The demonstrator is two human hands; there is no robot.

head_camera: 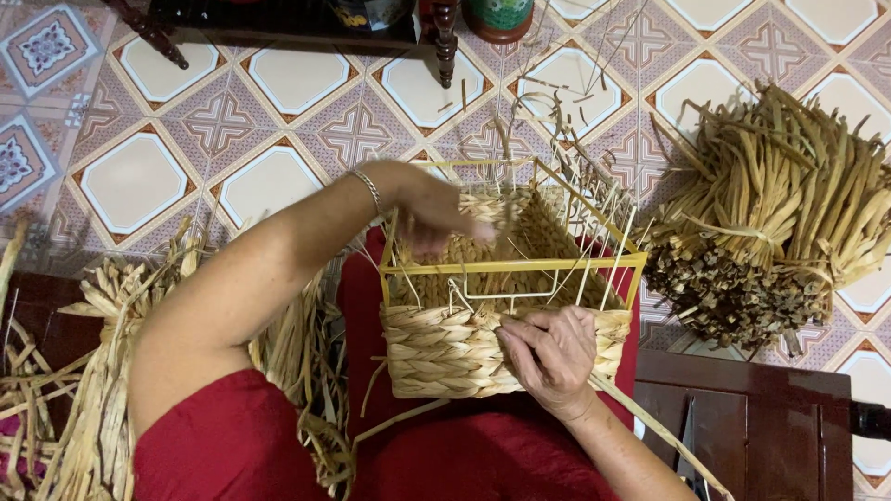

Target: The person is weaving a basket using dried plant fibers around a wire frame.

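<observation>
A half-woven straw basket (445, 348) on a yellow wire frame (510, 266) rests on my lap, over red clothing. My left hand (436, 218), with a thin bracelet on the wrist, reaches over the frame's top into the basket, fingers curled on the woven far wall; it looks blurred. My right hand (552, 353) presses against the near woven wall just under the yellow rim, fingers pinching a straw strand (650, 422) that trails down to the right.
A large tied bundle of dried reed stalks (775, 218) lies on the patterned tile floor at right. Loose straw (102, 371) is heaped at my left. Dark wooden furniture legs (444, 37) stand at the top, a dark wooden stool (742, 417) at bottom right.
</observation>
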